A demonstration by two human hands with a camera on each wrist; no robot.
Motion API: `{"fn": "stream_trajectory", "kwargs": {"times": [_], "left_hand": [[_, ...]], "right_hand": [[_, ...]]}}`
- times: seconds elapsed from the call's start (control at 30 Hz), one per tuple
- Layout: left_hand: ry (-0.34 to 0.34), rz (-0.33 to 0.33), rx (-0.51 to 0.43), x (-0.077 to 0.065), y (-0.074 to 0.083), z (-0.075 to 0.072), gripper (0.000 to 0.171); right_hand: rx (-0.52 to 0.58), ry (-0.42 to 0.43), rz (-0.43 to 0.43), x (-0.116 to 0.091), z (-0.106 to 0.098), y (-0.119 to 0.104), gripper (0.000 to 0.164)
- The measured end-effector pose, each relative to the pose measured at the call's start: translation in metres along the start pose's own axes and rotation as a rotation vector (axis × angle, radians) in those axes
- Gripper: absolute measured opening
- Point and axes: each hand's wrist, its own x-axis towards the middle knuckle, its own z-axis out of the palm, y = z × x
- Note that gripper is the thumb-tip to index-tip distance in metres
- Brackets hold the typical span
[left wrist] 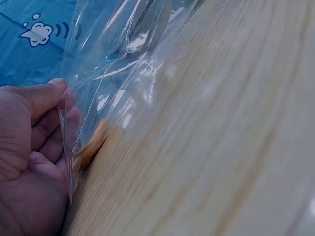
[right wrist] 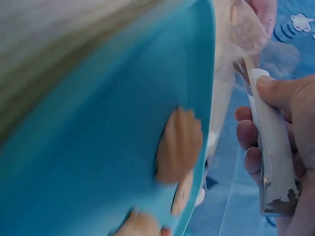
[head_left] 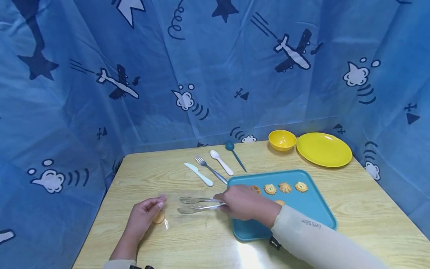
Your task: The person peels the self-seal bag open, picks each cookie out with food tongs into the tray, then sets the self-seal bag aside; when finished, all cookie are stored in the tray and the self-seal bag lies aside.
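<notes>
My left hand pinches the edge of a clear plastic bag between thumb and fingers, on the left side of the table. A round cookie lies inside the bag near that hand, seen edge-on as an orange-brown piece in the left wrist view. My right hand grips metal tongs by their pale handles, thumb on top. The tong tips point left, parted with nothing between them, and overlap the bag in the head view. The right forearm crosses over the teal tray.
Several cookies lie on the tray, some partly hidden by the right arm. Behind are a white knife, fork, white spoon and dark teal spoon. A yellow bowl and yellow plate stand back right.
</notes>
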Motion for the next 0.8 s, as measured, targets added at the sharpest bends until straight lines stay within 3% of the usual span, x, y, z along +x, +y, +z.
{"fn": "stream_trajectory", "kwargs": {"times": [0.3,0.5,0.8], "left_hand": [[-0.015,0.047,-0.004,0.006,-0.004,0.002,0.029],[-0.017,0.074,-0.014,0.008,-0.005,-0.001,0.028],[-0.008,0.052,-0.027,0.005,-0.007,-0.007,0.03]], "right_hand": [[-0.029,-0.02,-0.049,0.04,0.009,-0.017,0.028],[-0.029,-0.039,-0.066,0.052,0.01,-0.024,0.037],[0.02,-0.094,-0.09,0.067,0.014,-0.035,0.043]]}}
